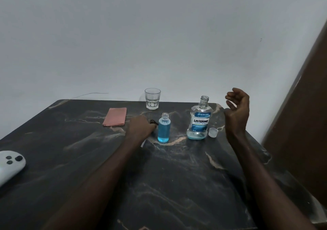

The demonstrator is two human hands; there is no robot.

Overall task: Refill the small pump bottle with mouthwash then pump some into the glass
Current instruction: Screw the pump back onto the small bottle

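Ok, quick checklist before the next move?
1. Small bottle upright and filled with blue liquid: ok.
2. Pump fitted on its neck: not ok, the neck is open.
3. Left hand gripping the black piece beside it: cannot tell.
4. Right hand free: ok, raised and empty.
5. Glass upright and empty: ok.
6. Mouthwash bottle capped: not ok, cap stands beside it.
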